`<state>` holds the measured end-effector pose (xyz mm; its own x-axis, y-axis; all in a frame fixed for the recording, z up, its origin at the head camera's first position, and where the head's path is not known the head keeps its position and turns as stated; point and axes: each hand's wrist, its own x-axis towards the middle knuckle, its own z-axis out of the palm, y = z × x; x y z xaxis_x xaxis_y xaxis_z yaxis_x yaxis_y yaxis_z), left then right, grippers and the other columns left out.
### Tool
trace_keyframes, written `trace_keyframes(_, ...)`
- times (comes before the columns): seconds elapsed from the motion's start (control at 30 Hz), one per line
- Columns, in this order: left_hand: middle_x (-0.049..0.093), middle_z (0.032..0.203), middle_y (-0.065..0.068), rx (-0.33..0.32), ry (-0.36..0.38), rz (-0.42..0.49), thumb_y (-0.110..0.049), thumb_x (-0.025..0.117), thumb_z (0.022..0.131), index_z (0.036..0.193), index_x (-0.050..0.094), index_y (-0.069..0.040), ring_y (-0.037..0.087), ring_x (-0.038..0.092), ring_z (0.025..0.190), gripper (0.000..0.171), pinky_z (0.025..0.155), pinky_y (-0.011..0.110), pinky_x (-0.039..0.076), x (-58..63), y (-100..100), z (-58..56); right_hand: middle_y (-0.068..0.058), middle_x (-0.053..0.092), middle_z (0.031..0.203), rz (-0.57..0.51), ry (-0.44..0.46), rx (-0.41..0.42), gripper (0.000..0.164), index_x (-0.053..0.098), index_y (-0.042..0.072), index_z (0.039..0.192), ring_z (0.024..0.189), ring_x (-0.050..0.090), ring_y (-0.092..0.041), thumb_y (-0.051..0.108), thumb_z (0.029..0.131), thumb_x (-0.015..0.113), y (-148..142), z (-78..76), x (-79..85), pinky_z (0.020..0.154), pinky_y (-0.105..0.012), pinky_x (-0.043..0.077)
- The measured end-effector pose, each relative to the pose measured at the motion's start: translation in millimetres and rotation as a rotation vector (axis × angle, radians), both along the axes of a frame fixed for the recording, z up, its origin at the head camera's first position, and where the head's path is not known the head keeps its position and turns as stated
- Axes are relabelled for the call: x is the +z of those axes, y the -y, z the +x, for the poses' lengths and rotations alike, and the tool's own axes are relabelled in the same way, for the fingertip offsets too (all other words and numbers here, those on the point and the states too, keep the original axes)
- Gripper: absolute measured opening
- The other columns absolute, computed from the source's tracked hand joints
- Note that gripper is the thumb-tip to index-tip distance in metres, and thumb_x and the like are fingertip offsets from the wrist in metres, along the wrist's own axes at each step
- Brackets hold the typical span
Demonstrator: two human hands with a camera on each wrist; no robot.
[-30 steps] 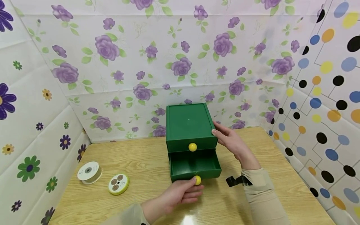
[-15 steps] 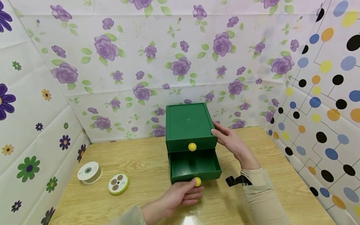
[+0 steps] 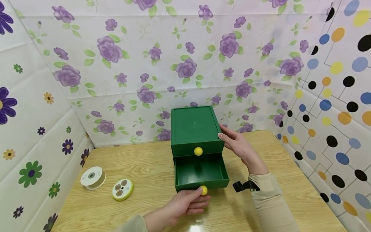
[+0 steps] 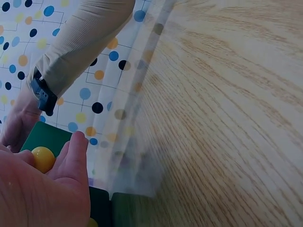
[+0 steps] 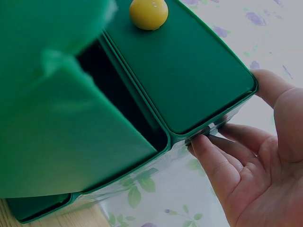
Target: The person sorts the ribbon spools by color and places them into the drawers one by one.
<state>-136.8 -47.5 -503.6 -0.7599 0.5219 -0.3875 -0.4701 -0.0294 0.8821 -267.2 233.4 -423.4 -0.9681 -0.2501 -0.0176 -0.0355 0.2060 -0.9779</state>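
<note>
A green drawer cabinet (image 3: pixel 194 125) stands at the back of the table, its middle drawer (image 3: pixel 200 172) pulled well out and bare inside. My left hand (image 3: pixel 185 204) pinches this drawer's yellow round knob (image 4: pixel 43 159) by the thumb, with the other fingers stretched beneath it. My right hand (image 3: pixel 236 145) rests against the cabinet's right side, the thumb at the top front corner. In the right wrist view its fingers (image 5: pixel 213 163) lie along the side wall, largely straight. The top drawer (image 5: pixel 189 71) is closed; a bottom drawer (image 5: pixel 38 208) partly shows there.
On the left of the wooden table (image 3: pixel 145 167) lie a white ribbon spool (image 3: pixel 92 178) and a yellow-green rimmed spool (image 3: pixel 122 189). A floral sheet (image 3: pixel 145 71) hangs close behind the cabinet; a dotted sheet (image 3: pixel 333 129) borders the right.
My left hand has drawn the middle drawer slightly farther out, toward me. The right hand has stayed on the cabinet's side.
</note>
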Motion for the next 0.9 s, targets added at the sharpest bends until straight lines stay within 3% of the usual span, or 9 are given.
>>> trace_keyframes(0.57, 0.069, 0.135, 0.025, -0.044, 0.021, 0.018, -0.042, 0.059, 0.112, 0.142, 0.060, 0.009, 0.033, 0.069, 0.125, 0.060, 0.099, 0.042, 0.060, 3.8, 4.8, 1.6, -0.008, 0.022, 0.177, 0.004, 0.003, -0.002, 0.074, 0.032, 0.027, 0.170, 0.158, 0.031, -0.036, 0.053, 0.107, 0.062, 0.1, -1.7, 0.7, 0.124, -0.056, 0.032)
trace_keyframes(0.73, 0.071, 0.133, 0.023, -0.136, 0.031, 0.026, -0.039, 0.057, 0.113, 0.144, 0.060, 0.009, 0.030, 0.071, 0.122, 0.057, 0.101, 0.042, 0.059, 1.7, 19.5, -3.6, -0.006, 0.023, 0.177, 0.003, 0.016, 0.000, 0.076, 0.032, 0.028, 0.170, 0.158, 0.032, -0.035, 0.055, 0.106, 0.063, 1.6, -1.9, 0.5, 0.124, -0.055, 0.033)
trace_keyframes(0.9, 0.071, 0.133, 0.023, -0.291, -0.027, 0.061, -0.032, 0.051, 0.115, 0.142, 0.062, 0.010, 0.032, 0.072, 0.120, 0.051, 0.102, 0.045, 0.057, 0.0, 42.1, -7.7, -0.006, 0.022, 0.177, 0.004, 0.017, -0.004, 0.075, 0.032, 0.029, 0.170, 0.159, 0.031, -0.035, 0.055, 0.106, 0.063, 0.3, -1.0, 0.0, 0.124, -0.056, 0.032)
